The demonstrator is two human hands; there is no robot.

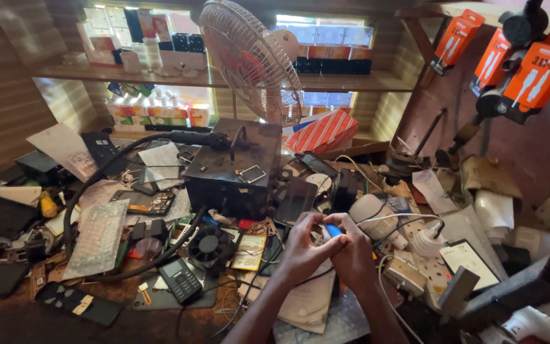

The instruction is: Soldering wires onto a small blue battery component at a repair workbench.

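Cluttered workbench [46, 318]: L hand [303, 251] & R hand [354, 255] fingers pinch small blue tool [333, 230] together.

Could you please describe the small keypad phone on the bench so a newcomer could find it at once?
Start at the black metal box mid-bench, below the fan. Down-left lies a small black cooling fan; the keypad phone sits beyond it. Unlike nearby bare screens, it has buttons.

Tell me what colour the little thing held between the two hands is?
Blue: the small object shows best in the head view.
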